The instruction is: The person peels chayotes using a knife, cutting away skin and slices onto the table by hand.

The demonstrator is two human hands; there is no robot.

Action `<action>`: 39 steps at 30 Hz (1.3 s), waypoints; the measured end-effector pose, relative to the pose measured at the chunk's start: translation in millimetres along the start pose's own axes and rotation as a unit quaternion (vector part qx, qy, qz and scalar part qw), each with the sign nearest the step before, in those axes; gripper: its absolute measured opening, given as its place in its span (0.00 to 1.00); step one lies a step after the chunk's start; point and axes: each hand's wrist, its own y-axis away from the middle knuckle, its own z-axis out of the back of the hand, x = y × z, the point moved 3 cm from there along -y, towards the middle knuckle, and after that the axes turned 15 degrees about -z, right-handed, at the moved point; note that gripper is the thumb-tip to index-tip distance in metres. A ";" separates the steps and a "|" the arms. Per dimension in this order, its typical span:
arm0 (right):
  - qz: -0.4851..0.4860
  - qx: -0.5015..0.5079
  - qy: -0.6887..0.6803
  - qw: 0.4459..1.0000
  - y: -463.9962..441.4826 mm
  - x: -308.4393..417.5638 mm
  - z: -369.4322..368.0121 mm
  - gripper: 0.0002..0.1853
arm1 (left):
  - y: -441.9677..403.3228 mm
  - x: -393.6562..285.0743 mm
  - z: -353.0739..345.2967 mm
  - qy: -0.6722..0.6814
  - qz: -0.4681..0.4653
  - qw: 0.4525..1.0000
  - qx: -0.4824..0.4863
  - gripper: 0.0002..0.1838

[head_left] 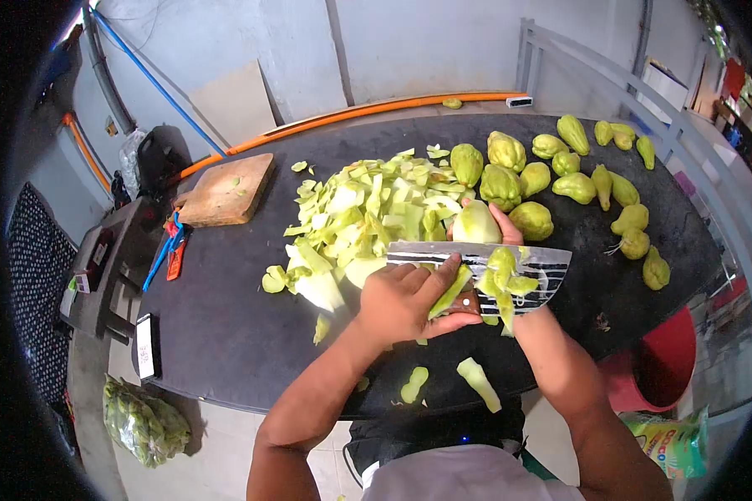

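Note:
My left hand is wrapped round the brown handle of a wide knife, its blade pointing right with green peel strips lying on it. Behind the blade, my right hand holds a pale, peeled chayote with its fingers round the far side; the blade hides part of that hand. A large heap of peels and pale slices lies just left of the chayote. Unpeeled green chayotes stand beyond and to the right of my right hand. Two loose peel pieces lie near the front edge.
On the dark table are a wooden board, blue and orange-red tools and a white-labelled object. A red bin stands below at right. A bag of greens sits on the floor at left.

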 end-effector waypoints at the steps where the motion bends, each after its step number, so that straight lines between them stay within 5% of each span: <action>1: 0.006 0.001 0.014 1.000 -2.2 0.2 1.7 0.24 | 0.1 0.3 1.5 -0.005 0.003 1.000 0.006 0.43; 14: -0.077 0.121 0.006 0.990 11.3 -6.5 -24.6 0.26 | 8.5 21.2 11.2 0.027 0.029 0.998 -0.040 0.40; 16: -0.032 0.013 0.004 0.999 11.2 -10.2 -21.0 0.24 | 19.3 29.2 13.7 0.051 0.132 0.990 -0.017 0.37; 21: -0.052 0.005 0.054 0.997 19.1 -6.2 -30.4 0.23 | 1.2 14.6 16.3 0.060 -0.023 0.993 -0.103 0.38; 24: -0.107 0.108 0.041 0.988 22.6 -6.8 -47.4 0.21 | 10.4 18.9 15.0 0.081 0.063 0.994 -0.022 0.37; 26: -0.059 0.000 0.047 0.997 14.0 -10.7 -25.8 0.23 | 29.1 37.1 7.3 0.051 0.118 0.991 -0.047 0.39; 32: -0.056 -0.008 0.069 0.996 26.4 -6.7 -43.0 0.26 | 4.0 13.8 20.8 0.086 0.001 0.994 -0.069 0.39; 35: -0.071 -0.041 0.035 0.996 12.4 -13.3 -22.9 0.27 | 25.0 34.9 12.3 0.088 0.117 0.988 -0.051 0.38; 36: -0.132 0.121 0.106 0.978 18.8 -6.1 -19.0 0.25 | 35.0 44.5 11.0 0.102 0.188 0.976 -0.040 0.36; 39: -0.123 0.091 0.111 0.982 20.3 -6.0 -33.7 0.25 | 41.4 58.7 7.9 0.240 0.383 0.885 -0.110 0.26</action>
